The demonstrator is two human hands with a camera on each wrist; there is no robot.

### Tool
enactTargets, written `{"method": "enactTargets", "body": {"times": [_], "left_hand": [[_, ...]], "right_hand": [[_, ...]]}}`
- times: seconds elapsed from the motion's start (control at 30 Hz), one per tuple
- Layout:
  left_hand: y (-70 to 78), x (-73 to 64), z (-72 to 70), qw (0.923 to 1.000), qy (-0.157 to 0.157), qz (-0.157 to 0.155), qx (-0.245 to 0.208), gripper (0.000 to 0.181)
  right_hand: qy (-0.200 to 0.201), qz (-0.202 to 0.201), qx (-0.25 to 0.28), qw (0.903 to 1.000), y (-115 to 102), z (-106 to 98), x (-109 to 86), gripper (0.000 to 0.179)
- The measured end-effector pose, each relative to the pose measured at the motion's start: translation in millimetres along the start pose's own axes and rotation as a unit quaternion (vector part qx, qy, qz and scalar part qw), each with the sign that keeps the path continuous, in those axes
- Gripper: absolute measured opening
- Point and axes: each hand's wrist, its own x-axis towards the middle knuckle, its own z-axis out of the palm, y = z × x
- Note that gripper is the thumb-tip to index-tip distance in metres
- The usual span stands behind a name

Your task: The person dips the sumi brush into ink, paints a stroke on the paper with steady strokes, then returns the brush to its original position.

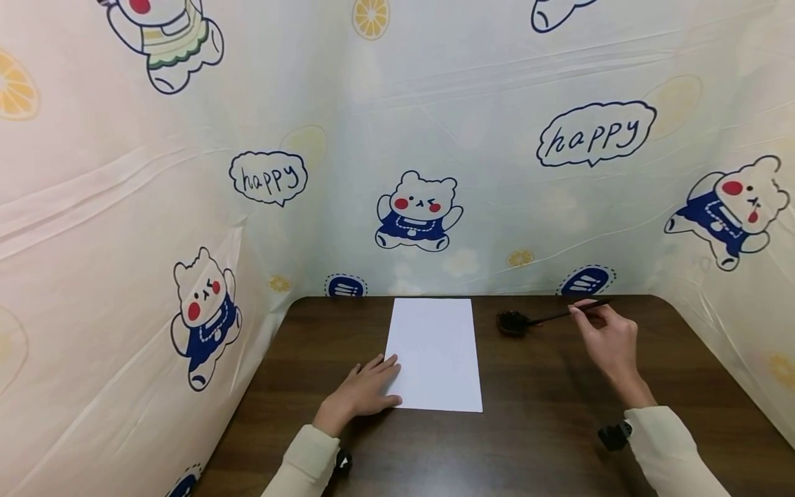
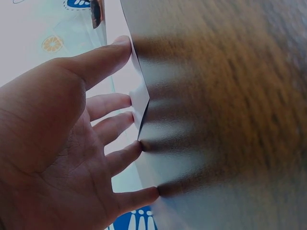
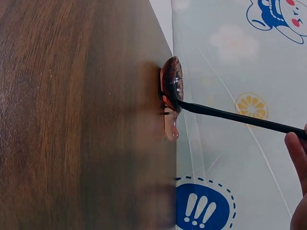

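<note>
A white sheet of paper lies on the dark wooden table. My left hand rests at its lower left edge with spread, nearly straight fingers; in the left wrist view the thumb touches the sheet by its edge. Farther right, my right hand pinches a slim black brush near its upper end. The brush slants down leftward, its tip at a small glossy dark dish. Up close, the dish looks reddish brown, with a short translucent tail toward the wrist; the very tip is hidden in it.
A pale curtain printed with bears and the word "happy" hangs behind the table and down both sides. The table's far edge meets it just past the paper and the dish. Each wrist carries a small black camera.
</note>
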Motion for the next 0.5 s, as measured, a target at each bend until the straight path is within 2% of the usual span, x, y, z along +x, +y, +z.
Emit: {"method": "enactTargets", "body": {"times": [0.5], "left_hand": [[-1.4,0.4,0.6,1.0000,-0.001,-0.001,0.002,0.072]], "right_hand": [[-0.006,-0.002,0.007,1.0000,2.0,-3.8,0.3,0.013]]}}
